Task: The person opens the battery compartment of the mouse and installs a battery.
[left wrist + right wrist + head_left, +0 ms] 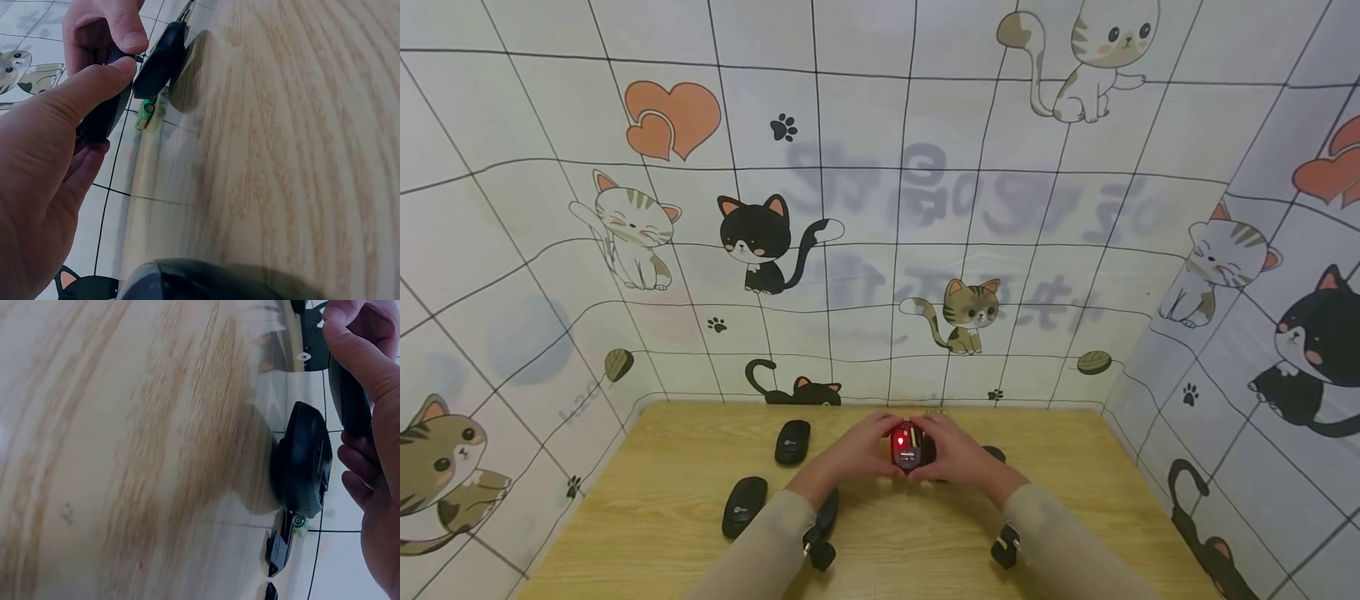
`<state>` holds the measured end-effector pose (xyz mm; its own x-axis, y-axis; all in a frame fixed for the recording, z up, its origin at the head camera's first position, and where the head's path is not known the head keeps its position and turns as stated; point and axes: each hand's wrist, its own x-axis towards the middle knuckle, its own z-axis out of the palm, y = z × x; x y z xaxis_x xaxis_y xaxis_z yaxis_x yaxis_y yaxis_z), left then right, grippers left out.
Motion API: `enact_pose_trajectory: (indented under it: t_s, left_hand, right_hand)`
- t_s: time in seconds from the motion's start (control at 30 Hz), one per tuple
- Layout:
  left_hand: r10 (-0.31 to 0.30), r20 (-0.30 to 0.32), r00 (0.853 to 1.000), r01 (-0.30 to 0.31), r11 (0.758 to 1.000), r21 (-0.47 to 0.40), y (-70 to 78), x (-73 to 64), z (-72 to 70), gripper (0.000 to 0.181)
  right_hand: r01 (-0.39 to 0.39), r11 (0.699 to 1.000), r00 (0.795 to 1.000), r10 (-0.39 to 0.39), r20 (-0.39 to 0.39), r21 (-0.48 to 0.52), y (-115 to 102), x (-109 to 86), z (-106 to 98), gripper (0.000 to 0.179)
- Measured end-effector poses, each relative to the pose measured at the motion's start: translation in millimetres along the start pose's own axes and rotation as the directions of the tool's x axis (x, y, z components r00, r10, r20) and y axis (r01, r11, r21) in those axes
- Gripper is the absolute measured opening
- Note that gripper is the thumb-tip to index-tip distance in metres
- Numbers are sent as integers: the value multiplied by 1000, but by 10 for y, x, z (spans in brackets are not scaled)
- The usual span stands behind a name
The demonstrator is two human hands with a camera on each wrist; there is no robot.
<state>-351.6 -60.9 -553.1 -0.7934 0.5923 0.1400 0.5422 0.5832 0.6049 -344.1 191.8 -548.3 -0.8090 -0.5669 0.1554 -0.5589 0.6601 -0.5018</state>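
Both hands hold a black computer mouse [907, 450] near the back of the table, its underside facing the head camera and a red light glowing on it. My left hand [859, 450] grips one side, the thumb along the near edge in the left wrist view. On the other side my right hand [961, 454] pinches the same mouse [351, 403], thumb and fingers around its edge. Just beyond the hands another black mouse [304, 462] sits on the table. A green battery [147, 114] lies close to it.
Two black mice, one farther back [792, 442] and one nearer [745, 507], lie left of the left arm. A dark rounded object [827, 512] is partly hidden by the left sleeve. A flat black piece [281, 545] lies by the battery. Cat-print curtains [865, 208] border the table.
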Motion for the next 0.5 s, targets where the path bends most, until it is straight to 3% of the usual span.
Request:
enact_pose_trajectory:
  t_s: [0.3,0.5]
  left_hand:
    - [-31,23,999,31,1000,0,-24,52,33,89]
    - [-29,39,999,28,999,27,-71,98,74,84]
  right_hand:
    - [-50,998,998,51,42,-30,79,48,35,102]
    - [-41,997,997,45,56,-68,116,95,71,97]
